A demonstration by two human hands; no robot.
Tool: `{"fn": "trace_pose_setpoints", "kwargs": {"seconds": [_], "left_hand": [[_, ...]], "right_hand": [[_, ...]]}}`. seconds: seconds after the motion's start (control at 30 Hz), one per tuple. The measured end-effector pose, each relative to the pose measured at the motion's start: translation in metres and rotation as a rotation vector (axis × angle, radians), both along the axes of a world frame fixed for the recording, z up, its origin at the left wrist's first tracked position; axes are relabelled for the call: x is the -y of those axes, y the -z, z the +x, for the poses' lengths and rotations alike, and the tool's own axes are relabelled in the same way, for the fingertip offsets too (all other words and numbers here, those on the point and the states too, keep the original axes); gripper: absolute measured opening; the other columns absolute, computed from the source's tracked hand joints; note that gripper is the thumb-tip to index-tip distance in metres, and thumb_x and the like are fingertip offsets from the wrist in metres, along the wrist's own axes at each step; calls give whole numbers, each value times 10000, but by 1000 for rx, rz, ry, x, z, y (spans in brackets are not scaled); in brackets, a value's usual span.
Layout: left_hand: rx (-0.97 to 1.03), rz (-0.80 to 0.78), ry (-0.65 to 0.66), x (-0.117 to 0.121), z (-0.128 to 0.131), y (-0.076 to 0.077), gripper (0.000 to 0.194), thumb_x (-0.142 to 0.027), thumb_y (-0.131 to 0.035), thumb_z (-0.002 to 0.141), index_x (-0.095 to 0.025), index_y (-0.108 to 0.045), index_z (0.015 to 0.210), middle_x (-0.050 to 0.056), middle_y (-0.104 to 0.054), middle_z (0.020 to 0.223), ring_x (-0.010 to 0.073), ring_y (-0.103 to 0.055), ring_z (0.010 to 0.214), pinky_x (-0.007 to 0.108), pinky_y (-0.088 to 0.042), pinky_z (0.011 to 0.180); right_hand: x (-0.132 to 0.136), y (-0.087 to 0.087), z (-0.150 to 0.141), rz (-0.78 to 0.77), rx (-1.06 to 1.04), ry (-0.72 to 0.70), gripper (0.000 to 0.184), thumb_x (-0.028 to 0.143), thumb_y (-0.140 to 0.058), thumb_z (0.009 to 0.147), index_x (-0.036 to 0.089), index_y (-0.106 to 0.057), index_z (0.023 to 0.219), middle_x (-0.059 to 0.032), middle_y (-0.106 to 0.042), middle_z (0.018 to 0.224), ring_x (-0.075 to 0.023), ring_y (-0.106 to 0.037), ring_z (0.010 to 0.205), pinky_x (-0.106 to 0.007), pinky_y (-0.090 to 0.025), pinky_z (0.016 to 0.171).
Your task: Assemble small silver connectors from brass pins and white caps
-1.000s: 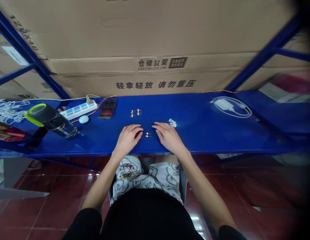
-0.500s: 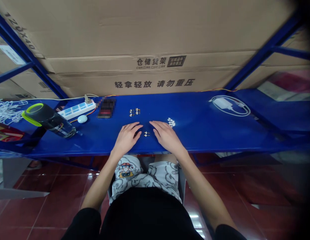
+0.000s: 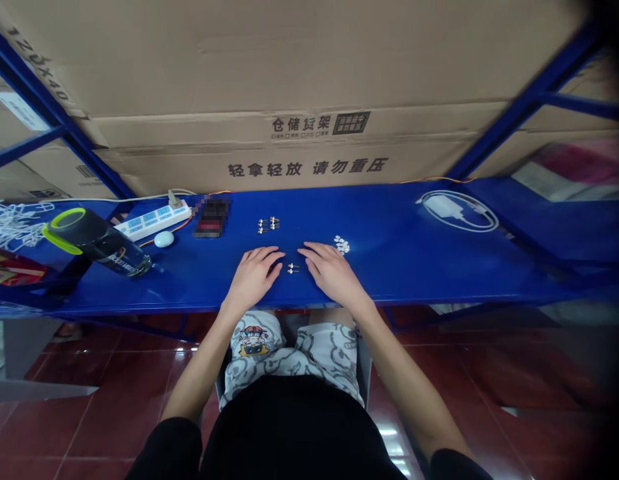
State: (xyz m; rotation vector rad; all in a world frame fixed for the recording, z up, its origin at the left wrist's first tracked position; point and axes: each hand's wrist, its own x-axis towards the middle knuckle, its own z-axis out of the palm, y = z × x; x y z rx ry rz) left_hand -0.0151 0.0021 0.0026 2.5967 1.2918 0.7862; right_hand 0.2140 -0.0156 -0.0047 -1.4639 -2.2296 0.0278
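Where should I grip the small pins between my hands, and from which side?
Pinch the upper small white-headed metal pin across its thin shaft from above, using right-hand fingers. It seems flat on the blue metal shelf, close beside another pin, so sideways access looks tight.
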Motion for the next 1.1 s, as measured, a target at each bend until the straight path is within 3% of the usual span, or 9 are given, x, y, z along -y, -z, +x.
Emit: {"fn": "trace_pose_setpoints", "kwargs": {"seconds": [0.83, 1.1], "left_hand": [[-14, -18, -2, 0, 0, -1, 246, -256, -536, 1042, -251, -679, 1242, 58, -655, 1376, 272, -588, 1268, 474, -445, 1081], [-9, -27, -22, 2, 2, -5, 295, -203, -465, 1061, -235, -645, 1292, 52, -686, 1326, 241, -609, 1246, 421, -447, 1072]], "right_hand": [[-1, 0, 0, 7, 15, 3, 422, 225, -371, 1051, 176, -661, 1353, -127, -631, 1431, -305, -568, 1330, -514, -443, 1141], [-1, 2, 0, 10, 35, 6, 412, 215, -388, 1046, 168, -660, 1352, -126, -627, 1438, -301, -568, 1326, -501, -436, 1147]]}}
